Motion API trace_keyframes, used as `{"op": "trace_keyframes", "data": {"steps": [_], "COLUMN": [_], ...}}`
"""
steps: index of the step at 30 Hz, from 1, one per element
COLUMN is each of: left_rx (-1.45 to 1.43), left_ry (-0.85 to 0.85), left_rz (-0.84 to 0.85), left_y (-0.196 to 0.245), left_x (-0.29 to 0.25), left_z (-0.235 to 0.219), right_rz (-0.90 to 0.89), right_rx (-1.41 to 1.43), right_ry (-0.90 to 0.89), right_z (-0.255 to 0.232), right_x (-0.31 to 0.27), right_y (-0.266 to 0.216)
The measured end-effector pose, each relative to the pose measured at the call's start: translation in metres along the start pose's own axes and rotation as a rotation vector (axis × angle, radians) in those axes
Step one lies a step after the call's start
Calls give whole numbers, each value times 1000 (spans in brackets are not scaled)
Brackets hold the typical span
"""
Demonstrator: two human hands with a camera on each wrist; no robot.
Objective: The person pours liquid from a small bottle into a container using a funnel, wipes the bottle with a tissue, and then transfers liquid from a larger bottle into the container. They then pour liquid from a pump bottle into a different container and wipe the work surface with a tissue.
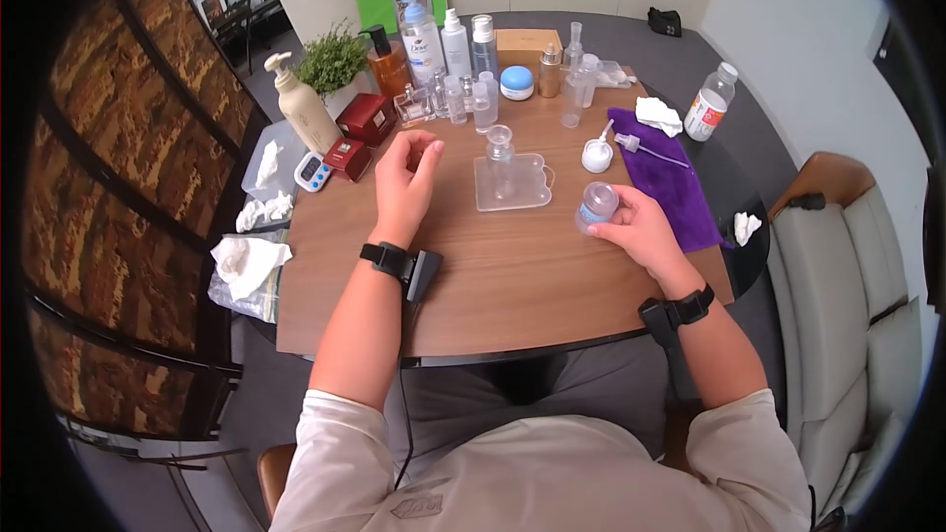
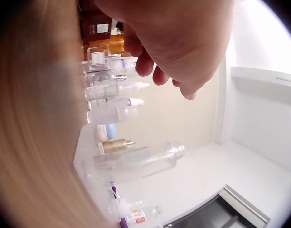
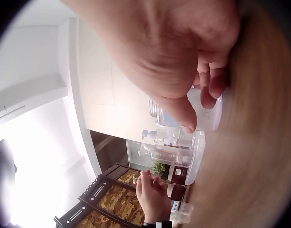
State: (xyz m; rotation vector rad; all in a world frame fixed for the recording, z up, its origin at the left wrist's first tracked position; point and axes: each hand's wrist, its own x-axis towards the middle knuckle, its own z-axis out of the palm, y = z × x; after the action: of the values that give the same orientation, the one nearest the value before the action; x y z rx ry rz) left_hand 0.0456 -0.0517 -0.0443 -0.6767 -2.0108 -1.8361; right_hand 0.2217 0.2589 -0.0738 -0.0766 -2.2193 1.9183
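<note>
My right hand (image 1: 645, 229) grips a small clear bottle (image 1: 597, 205) with a pale blue label, its wide neck uncapped, low over the table at the right. In the right wrist view the thumb (image 3: 184, 116) lies along one side of it and the fingers curl round the other. My left hand (image 1: 406, 177) hovers over the left half of the table with loosely bent fingers and holds nothing. Between the hands, a taller clear bottle (image 1: 502, 172) without a cap stands upright on a clear plastic tray (image 1: 532, 199). A white pump top (image 1: 596, 156) sits behind the right hand.
A purple cloth (image 1: 670, 202) at the right bears a spray pump (image 1: 631, 143) with a thin tube. Several bottles line the back, among them a blue-capped jar (image 1: 516, 82). Red boxes (image 1: 367, 118), a beige pump bottle (image 1: 304, 108) and a timer (image 1: 313, 171) stand at the left.
</note>
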Motion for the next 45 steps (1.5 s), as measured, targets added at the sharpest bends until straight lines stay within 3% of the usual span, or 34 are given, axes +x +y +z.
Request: {"op": "trace_keyframes", "data": {"steps": [3, 6, 9, 14, 17, 19, 23, 28, 35, 37, 41, 45], "left_rx": [187, 436, 677, 747, 692, 648, 604, 494, 435, 443, 424, 353], "left_ry": [-40, -166, -238, -268, -216, -172, -165, -154, -177, -279, -442, -494], "left_rz": [187, 350, 447, 498, 495, 387, 424, 291, 238, 123, 114, 102], "left_y": [18, 76, 91, 81, 75, 77, 67, 62, 55, 58, 69, 65], "left_x": [-6, -9, -5, -5, -5, -5, -4, -5, 3, 11, 34, 45], "left_z": [7, 30, 47, 58, 55, 51, 43, 40, 31, 24, 17, 17], "right_rz": [11, 9, 13, -4, -62, -74, -61, -102, -105, -90, -45, -62], "right_rx": [-75, -85, -197, -161, -169, -157, -175, -194, -193, -203, -235, -221], "right_ry": [19, 20, 11, 12, -7, -6, -10, -8, -6, -6, -14, -6], "right_z": [-1, -4, -5, -7, -8, -8, -7, -7, -6, -7, -7, -5], "right_x": [-1, -5, -6, -7, -8, -7, -7, -9, -8, -8, -10, -8], "right_y": [-4, 6, -7, -6, -5, -2, -4, -7, -6, -6, -14, -9]}}
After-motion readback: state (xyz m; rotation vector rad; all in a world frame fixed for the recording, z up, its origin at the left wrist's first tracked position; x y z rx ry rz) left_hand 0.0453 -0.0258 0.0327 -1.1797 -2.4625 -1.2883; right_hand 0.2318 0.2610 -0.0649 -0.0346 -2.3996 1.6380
